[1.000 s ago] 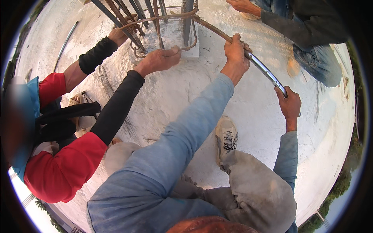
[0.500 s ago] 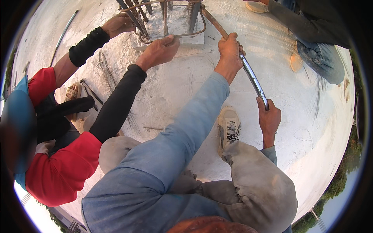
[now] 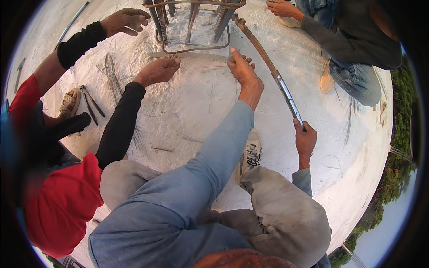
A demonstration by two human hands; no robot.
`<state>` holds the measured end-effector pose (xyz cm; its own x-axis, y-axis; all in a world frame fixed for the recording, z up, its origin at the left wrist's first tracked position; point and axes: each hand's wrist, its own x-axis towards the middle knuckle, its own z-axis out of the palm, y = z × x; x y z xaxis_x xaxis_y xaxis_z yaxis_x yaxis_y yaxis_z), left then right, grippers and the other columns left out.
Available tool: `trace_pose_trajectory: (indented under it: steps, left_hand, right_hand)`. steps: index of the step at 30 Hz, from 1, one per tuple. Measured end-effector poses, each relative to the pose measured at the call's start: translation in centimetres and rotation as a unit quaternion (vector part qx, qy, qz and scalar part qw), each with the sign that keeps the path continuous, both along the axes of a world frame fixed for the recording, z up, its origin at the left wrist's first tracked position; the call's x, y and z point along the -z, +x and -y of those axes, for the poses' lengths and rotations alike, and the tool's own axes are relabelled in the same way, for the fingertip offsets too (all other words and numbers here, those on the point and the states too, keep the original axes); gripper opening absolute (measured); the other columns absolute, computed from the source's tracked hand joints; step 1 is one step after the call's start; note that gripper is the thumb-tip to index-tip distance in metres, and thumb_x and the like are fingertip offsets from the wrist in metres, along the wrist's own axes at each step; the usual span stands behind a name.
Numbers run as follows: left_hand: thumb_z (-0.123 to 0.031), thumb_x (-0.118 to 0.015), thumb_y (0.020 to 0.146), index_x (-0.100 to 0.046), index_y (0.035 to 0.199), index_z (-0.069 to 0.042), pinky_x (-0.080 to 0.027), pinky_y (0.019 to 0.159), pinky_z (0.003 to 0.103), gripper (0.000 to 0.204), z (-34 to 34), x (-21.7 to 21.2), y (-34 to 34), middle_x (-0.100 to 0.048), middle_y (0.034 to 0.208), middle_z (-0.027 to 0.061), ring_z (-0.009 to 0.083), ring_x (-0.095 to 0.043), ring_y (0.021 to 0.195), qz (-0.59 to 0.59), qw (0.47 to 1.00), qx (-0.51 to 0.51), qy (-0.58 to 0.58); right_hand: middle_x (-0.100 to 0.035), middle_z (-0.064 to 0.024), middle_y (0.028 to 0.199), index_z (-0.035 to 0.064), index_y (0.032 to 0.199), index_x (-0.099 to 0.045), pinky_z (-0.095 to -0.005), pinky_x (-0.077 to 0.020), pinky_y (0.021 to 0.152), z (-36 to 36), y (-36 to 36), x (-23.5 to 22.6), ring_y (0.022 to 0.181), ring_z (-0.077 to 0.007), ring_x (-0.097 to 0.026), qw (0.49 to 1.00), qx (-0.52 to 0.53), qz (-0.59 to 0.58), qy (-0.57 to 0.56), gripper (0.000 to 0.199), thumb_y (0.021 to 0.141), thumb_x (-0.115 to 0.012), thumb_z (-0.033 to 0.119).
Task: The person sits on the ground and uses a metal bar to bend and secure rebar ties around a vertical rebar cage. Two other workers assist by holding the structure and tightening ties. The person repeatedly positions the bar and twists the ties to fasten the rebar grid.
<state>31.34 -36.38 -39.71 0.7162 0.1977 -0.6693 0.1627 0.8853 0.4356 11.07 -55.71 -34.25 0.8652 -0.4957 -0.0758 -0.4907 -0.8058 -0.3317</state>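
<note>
My right hand (image 3: 305,137) is wrapped round the near end of a long steel bar (image 3: 286,91), a shiny tube at my end and rusty toward a small notched head. That head points at a cluster of upright ribbed rebars (image 3: 221,24), circled by rusty bent rebar hoops (image 3: 196,48). My left hand (image 3: 245,70) is off the bar, thumb raised and fingers loosely curled apart, just below the hoops' near right corner. Nothing shows in it. To the left, a co-worker's two hands (image 3: 158,70) are near the hoops without touching them.
Pliers-like long-handled cutters (image 3: 91,105) lie by the co-worker's sandal (image 3: 70,102). Thin tie wires (image 3: 111,78) and a short rod (image 3: 161,149) are scattered on the pale concrete (image 3: 192,102). Another person (image 3: 353,53) crouches at far right. A metal pipe (image 3: 71,26) lies at far left.
My left hand has let go of the bar and moved left. The bar's rusty head has come away from the hoop. The co-worker's hands have drawn back left from the hoops.
</note>
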Motion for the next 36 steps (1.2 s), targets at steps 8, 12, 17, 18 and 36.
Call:
trace_pose_trajectory:
  steps: [8,12,17,18,36]
  left_hand:
    - [-0.050,-0.057,0.106,-0.045,0.140,0.001,-0.048,0.099,0.047,0.062,-7.3,3.7,3.7,-0.055,0.130,0.0159,0.0295,-0.057,0.118,-0.123,0.980,-0.095,0.123]
    - [-0.044,-0.060,0.106,-0.050,0.134,-0.001,-0.051,0.093,0.047,0.052,-9.1,4.5,3.6,-0.059,0.122,0.0155,0.0288,-0.062,0.113,-0.117,0.979,-0.083,0.145]
    - [-0.039,-0.057,0.108,-0.052,0.132,-0.001,-0.051,0.092,0.047,0.045,-11.4,5.2,2.8,-0.062,0.119,0.0166,0.0282,-0.064,0.107,-0.061,0.984,-0.072,0.148]
    - [-0.039,-0.056,0.108,-0.052,0.131,-0.001,-0.051,0.092,0.047,0.044,-11.8,5.4,2.6,-0.063,0.120,0.0166,0.0281,-0.064,0.107,-0.054,0.985,-0.077,0.146]
    - [-0.009,-0.063,0.099,-0.069,0.125,0.011,-0.051,0.067,0.031,0.033,-31.1,2.7,9.7,-0.074,0.099,0.0143,0.0176,-0.066,0.078,0.065,0.758,0.268,0.591]
  right_hand:
    - [-0.046,-0.0056,0.051,0.0032,0.068,-0.062,-0.0409,-0.0334,0.050,-0.3,-5.0,2.0,0.049,-0.0191,-0.039,0.997,0.052,-0.021,0.045,0.056,0.093,-0.075,0.052]
    - [-0.046,-0.0074,0.052,0.0017,0.069,-0.062,-0.0410,-0.0338,0.051,0.3,-9.5,4.1,0.051,-0.0199,-0.038,0.990,0.110,-0.066,0.053,0.057,0.093,-0.074,0.052]
    - [-0.046,-0.0094,0.054,-0.0019,0.070,-0.060,-0.0427,-0.0342,0.053,4.0,-14.9,6.5,0.053,-0.0212,-0.037,0.980,0.099,-0.111,0.129,0.058,0.095,-0.072,0.048]
    - [-0.046,-0.0095,0.054,-0.0025,0.070,-0.060,-0.0430,-0.0338,0.053,4.5,-15.4,6.8,0.053,-0.0211,-0.036,0.978,0.096,-0.102,0.152,0.057,0.096,-0.071,0.047]
    - [-0.069,-0.0087,0.078,-0.0043,0.101,-0.069,-0.0323,-0.0532,0.064,-15.3,25.2,7.0,0.070,-0.0160,-0.066,0.864,-0.196,0.026,0.464,0.036,0.104,-0.058,0.030]
